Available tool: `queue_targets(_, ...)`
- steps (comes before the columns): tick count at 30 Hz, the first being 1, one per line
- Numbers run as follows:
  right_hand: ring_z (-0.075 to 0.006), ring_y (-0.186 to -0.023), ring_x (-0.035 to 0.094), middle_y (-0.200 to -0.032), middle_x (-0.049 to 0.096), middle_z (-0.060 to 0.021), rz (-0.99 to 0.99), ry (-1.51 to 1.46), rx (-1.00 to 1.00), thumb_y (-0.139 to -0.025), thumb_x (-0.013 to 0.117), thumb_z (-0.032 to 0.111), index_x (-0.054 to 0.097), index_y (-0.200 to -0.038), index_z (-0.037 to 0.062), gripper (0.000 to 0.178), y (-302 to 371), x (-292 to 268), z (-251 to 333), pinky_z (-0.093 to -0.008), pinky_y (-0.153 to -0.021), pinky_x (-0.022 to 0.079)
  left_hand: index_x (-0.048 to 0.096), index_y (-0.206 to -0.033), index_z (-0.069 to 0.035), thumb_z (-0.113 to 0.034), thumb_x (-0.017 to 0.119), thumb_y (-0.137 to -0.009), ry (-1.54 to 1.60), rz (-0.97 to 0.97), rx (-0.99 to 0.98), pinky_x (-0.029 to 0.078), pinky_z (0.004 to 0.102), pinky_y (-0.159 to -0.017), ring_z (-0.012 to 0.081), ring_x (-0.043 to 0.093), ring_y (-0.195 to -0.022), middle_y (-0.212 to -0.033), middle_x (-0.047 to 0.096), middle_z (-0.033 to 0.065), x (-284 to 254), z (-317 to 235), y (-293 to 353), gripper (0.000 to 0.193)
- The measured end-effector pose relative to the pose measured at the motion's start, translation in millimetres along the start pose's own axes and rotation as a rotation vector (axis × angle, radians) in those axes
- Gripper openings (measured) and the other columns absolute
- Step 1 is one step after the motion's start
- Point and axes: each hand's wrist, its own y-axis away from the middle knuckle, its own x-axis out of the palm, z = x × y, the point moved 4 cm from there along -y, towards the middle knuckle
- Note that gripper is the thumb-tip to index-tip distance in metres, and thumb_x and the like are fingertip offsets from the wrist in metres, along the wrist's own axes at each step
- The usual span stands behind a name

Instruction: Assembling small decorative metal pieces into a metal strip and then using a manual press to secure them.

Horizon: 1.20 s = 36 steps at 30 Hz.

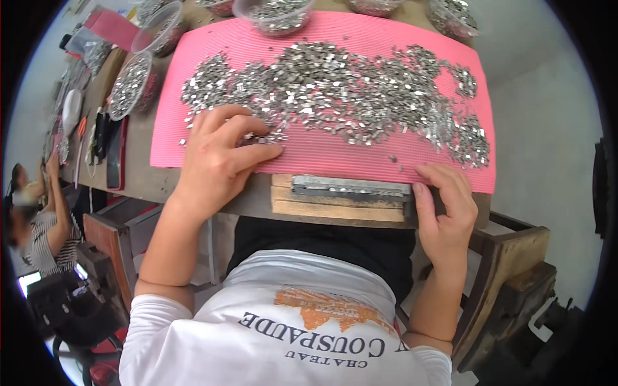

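Many small shiny metal pieces (335,83) lie heaped over a ribbed pink mat (322,151). My left hand (222,148) is at the near left edge of the heap. Its thumb and forefinger are apart, with loose pieces around the tips; the other fingers bend over more pieces. In front of me, a narrow grey metal bar (351,186) lies on a wooden block (338,209) at the table's near edge. By the bar's right end is my right hand (449,209), with a small gap between thumb and forefinger. Nothing shows between them; its other fingers are curled.
Clear plastic tubs of metal pieces, including one tub (132,87) at the left, line the mat's far and left sides. A dark phone (116,154) and several slim tools lie left of the mat. Another person (48,225) sits at the far left.
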Motion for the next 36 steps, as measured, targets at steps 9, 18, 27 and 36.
queue_targets(9,-0.0278,-0.095,0.066,-0.098,0.072,-0.0085,-0.059,0.175,0.040,-0.085,0.072,0.001,0.072,-0.107,0.0059,0.023,-9,-15,-19,-0.0388,-0.090,0.045,0.070,-0.086,-0.013,-0.015,0.080,-0.076,-0.063,-0.012,-0.040,0.042,0.0390,-0.088,0.0235,0.062,-0.103,-0.096,0.068,-0.0005,-2,9,-9,0.014)
queue_targets(18,-0.0278,-0.114,0.063,-0.115,0.070,-0.0080,-0.024,0.454,-0.094,-0.083,0.069,-0.001,0.072,-0.111,0.0080,0.029,-23,-1,-35,-0.0433,-0.100,0.040,0.069,-0.078,-0.011,-0.015,0.085,-0.070,0.034,-0.007,0.059,0.042,0.0413,-0.088,0.0243,0.061,-0.101,-0.094,0.067,-0.0002,16,-19,-34,0.017)
queue_targets(27,-0.0236,-0.112,0.066,-0.107,0.073,-0.0022,0.047,0.396,-0.174,-0.076,0.072,-0.002,0.076,-0.098,0.0092,0.026,-6,-9,-25,-0.0474,-0.104,0.036,0.076,-0.084,-0.011,-0.011,0.082,-0.071,-0.004,0.067,0.025,0.043,0.0418,-0.091,0.0237,0.061,-0.102,-0.092,0.068,0.0000,11,-24,-31,0.014)
queue_targets(36,-0.0221,-0.108,0.064,-0.100,0.071,0.0002,-0.036,0.405,-0.096,-0.079,0.073,0.001,0.072,-0.099,0.0119,0.022,-11,-15,-22,-0.0433,-0.099,0.034,0.077,-0.085,-0.013,-0.011,0.082,-0.072,-0.028,0.042,-0.015,0.042,0.0411,-0.090,0.0234,0.062,-0.099,-0.089,0.068,-0.0006,11,-26,-30,0.014)
